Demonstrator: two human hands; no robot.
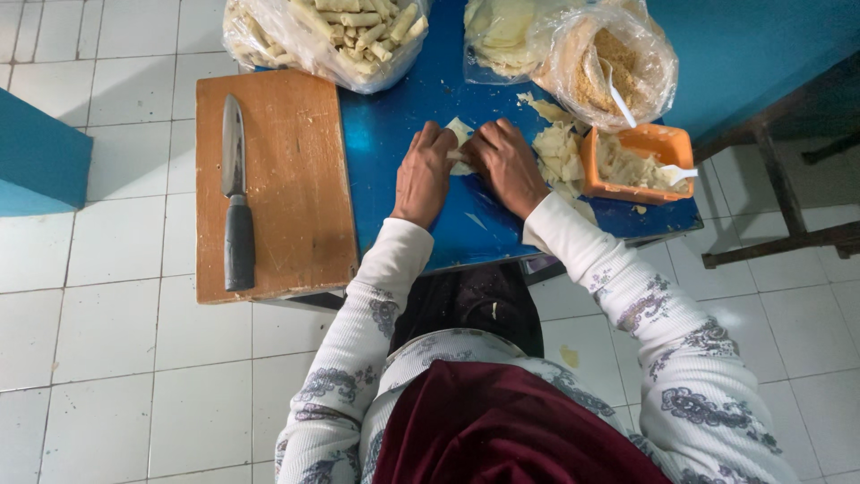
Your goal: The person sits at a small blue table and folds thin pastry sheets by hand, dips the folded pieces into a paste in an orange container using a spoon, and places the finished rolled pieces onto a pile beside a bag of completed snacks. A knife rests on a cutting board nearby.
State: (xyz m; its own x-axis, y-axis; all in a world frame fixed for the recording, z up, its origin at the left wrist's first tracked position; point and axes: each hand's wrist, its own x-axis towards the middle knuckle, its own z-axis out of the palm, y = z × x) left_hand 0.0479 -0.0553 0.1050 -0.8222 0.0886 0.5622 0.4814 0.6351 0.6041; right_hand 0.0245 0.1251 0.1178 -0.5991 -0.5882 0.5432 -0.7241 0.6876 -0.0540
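Note:
My left hand (424,175) and my right hand (507,164) press side by side on a pale thin wrapper (460,134) lying on the blue table (385,143). Both hands have their fingers curled over the wrapper, and most of it is hidden under them. A small heap of pale wrapper pieces (559,152) lies just right of my right hand. Beside that heap stands an orange tub (595,175) holding shredded filling and a white spoon (678,171).
A wooden cutting board (287,179) with a black-handled knife (235,197) lies to the left. At the back sit a clear bag of finished rolls (331,36), a bag of round wrappers (503,36) and a bag of crumbs (618,67). White tiled floor lies all around.

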